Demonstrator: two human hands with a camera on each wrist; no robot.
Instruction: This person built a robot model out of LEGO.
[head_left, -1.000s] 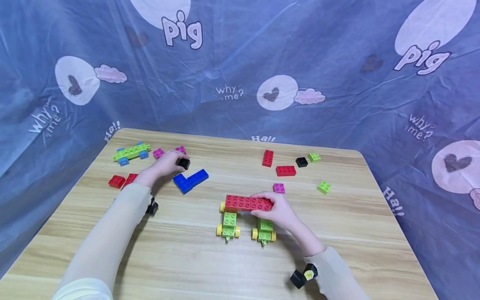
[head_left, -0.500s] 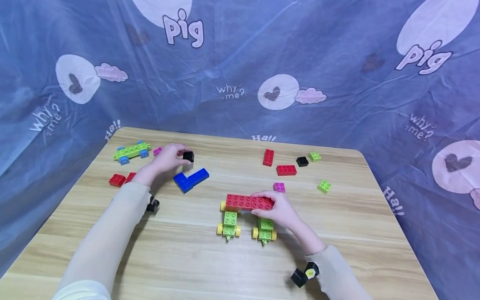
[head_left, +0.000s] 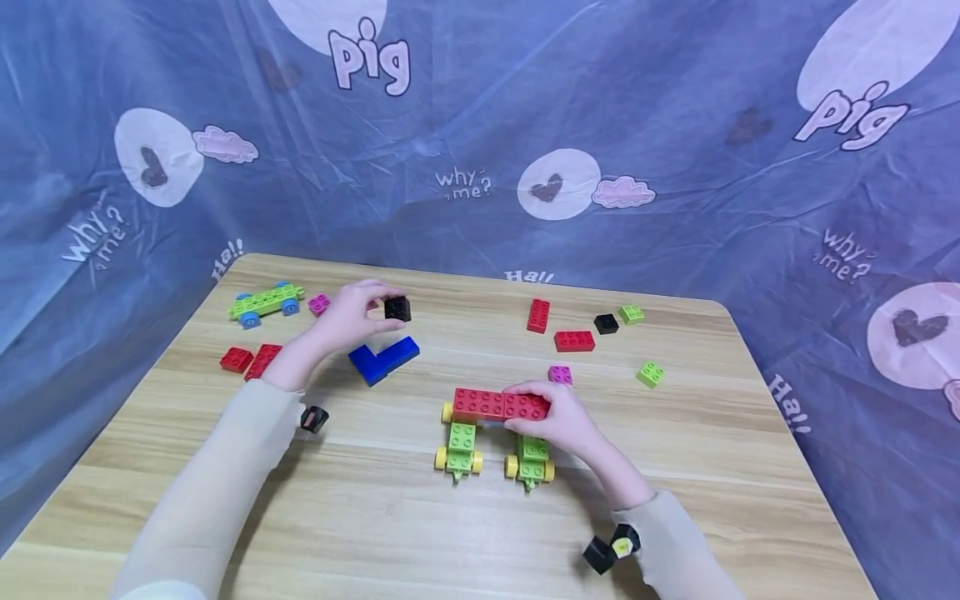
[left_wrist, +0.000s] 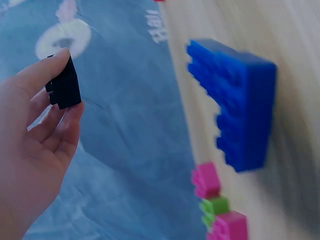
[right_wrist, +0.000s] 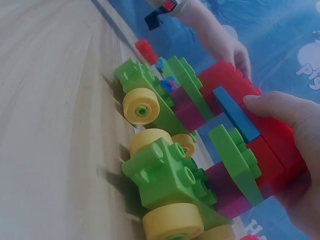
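- The wooden table [head_left: 375, 517] carries scattered bricks, with blue printed cloth hung around it.
- The brick vehicle [head_left: 495, 433], red bricks over two green wheeled bases with yellow wheels, stands near the table's middle; the right hand [head_left: 558, 421] grips its red top, fingers curled round the right end.
- A blue L-shaped brick [head_left: 382, 360] lies flat just below the left hand [head_left: 348, 321].
- The small black brick [head_left: 397, 308] is lifted above the table, pinched between the left thumb and fingertips [left_wrist: 55, 62].
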